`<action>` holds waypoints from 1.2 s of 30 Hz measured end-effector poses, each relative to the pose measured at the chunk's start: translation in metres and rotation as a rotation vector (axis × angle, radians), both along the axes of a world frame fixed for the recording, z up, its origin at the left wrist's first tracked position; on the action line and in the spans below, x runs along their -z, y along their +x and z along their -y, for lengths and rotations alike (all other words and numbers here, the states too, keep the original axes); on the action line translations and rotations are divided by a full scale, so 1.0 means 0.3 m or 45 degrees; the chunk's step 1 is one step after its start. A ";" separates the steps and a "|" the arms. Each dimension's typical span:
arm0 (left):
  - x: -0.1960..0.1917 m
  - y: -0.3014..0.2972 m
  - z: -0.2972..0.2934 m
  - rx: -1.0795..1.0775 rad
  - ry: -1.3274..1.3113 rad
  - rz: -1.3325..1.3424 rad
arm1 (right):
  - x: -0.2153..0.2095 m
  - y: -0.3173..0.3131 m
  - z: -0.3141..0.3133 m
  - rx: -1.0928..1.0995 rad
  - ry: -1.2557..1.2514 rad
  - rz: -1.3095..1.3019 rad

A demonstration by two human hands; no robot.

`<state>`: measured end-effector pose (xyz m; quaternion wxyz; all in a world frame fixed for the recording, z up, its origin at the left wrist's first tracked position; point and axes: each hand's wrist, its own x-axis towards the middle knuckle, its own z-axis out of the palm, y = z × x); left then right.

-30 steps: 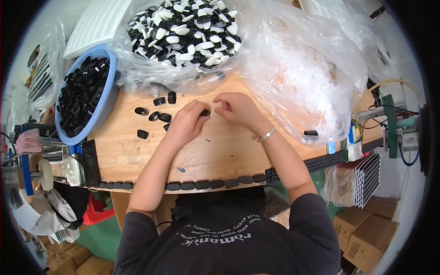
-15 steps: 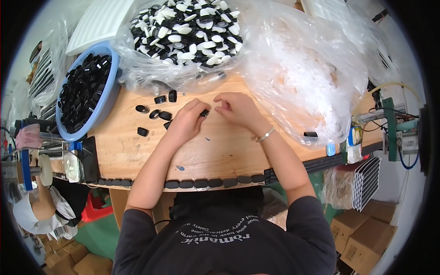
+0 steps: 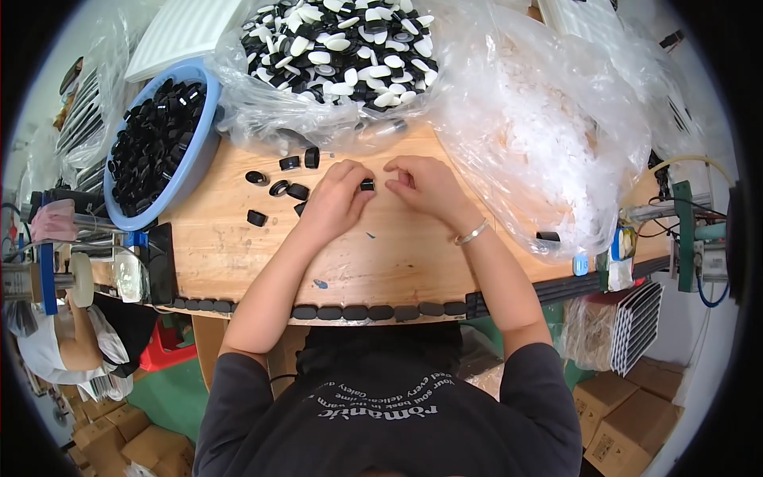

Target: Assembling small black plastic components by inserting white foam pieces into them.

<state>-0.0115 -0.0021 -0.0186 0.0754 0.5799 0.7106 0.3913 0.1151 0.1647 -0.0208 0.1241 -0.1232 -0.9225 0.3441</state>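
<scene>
Over the middle of the wooden table [image 3: 381, 270], my left hand [image 3: 338, 199] is closed on a small round black cap [image 3: 367, 184] at its fingertips. Just to the right, my right hand [image 3: 429, 187] is curled, its thumb and index finger apart and facing the cap. No object shows between those fingers, and its other fingers are partly hidden. Left of my left hand lie several loose black caps [image 3: 297, 191], some upright on edge and some flat. One more black cap [image 3: 548, 236] lies at the right, by a clear plastic bag.
A blue basin [image 3: 208, 135] full of black caps stands at the left. Behind the hands, a clear bag [image 3: 262, 119] holds black and white pieces. The bag of thin white pieces [image 3: 548, 159] spreads at right. Dark padding [image 3: 355, 312] lines the table's near edge.
Seen against the table, both hands stay nearly in place, the cap still in my left fingers. The whole view has shifted slightly, so the basin and bags sit a little further right and higher.
</scene>
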 end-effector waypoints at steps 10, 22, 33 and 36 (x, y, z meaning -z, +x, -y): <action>-0.011 -0.001 -0.001 -0.038 0.033 0.066 | 0.000 -0.004 0.001 -0.010 0.005 0.011; -0.007 0.004 -0.006 -0.065 -0.023 0.124 | 0.026 0.000 -0.007 0.050 0.038 -0.027; -0.027 0.024 -0.014 0.019 -0.069 0.035 | 0.000 0.014 -0.007 0.012 -0.020 0.036; -0.032 0.025 -0.012 0.034 -0.077 0.005 | -0.055 0.051 -0.042 -0.034 -0.013 -0.068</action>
